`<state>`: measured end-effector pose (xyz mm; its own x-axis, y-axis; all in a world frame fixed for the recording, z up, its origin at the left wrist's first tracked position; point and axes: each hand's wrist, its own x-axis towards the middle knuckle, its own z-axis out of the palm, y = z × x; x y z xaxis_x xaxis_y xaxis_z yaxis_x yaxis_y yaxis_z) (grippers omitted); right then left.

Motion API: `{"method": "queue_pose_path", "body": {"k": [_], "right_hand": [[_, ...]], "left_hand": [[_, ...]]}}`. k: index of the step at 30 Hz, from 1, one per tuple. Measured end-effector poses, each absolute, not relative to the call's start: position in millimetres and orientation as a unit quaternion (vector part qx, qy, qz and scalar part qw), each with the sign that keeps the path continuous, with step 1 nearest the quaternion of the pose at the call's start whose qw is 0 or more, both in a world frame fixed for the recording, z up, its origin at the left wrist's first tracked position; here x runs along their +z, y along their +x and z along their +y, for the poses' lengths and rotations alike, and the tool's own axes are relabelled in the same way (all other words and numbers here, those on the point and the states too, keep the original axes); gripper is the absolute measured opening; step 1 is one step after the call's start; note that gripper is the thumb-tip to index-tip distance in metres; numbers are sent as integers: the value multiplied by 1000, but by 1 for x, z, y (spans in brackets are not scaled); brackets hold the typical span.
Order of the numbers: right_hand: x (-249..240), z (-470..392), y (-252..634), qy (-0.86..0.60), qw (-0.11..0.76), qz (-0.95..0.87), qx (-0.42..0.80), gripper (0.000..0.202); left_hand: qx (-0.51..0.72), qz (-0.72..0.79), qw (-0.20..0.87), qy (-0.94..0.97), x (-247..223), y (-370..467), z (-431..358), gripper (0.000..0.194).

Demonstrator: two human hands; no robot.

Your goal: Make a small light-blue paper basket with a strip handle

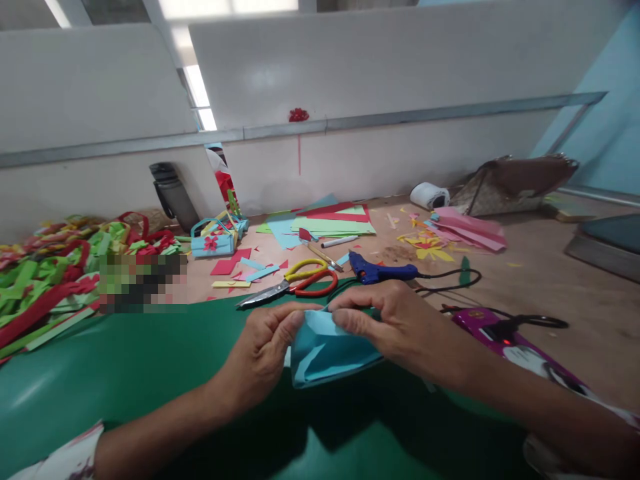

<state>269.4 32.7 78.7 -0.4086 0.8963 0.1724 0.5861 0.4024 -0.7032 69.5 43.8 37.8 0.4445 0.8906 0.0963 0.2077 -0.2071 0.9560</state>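
Note:
Between my two hands is a folded light-blue paper piece (333, 350), shaped like a small pouch or box. My left hand (270, 340) pinches its upper left corner between thumb and fingers. At its top edge, my right hand (375, 317) has the paper gripped between thumb and forefinger. Just beyond my hands lie scissors (300, 283) with one yellow and one red handle. A blue glue gun (383, 270) rests behind my right hand, its black cord trailing right. The underside of the paper and some fingertips are hidden.
A finished-looking blue paper handbag (213, 243) stands near a dark bottle (174, 197). Green and red paper strips (55, 287) are heaped at left. Coloured sheets (335, 220), a white marker (340, 241) and yellow scraps (433, 250) lie behind. A purple power strip (500, 340) lies right.

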Motion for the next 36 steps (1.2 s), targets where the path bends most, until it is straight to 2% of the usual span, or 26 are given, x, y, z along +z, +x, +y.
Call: {"method": "queue_pose_path", "body": {"k": [6,13,28,30,34,36], "right_hand": [[74,31,262,-492,273,-787,252,15],[76,32,258,-513,244,-790,230,13],[68,31,252,-504,237,-812,175,14],[70,31,253,-488,270,-817,149,11],[78,32,265,-457,413,-783,88,9],[82,33,274,-472,450,-753,85,12]], "left_hand": [[346,401,536,657,36,73,39,36],[338,365,656,567,32,75,38,36],[327,446,579,599,42,82,37,27],[354,436,600,570,42,80,39,25],[429,408,666,454,41,77,48,24],[447,397,689,409,41,76,53,27]]}}
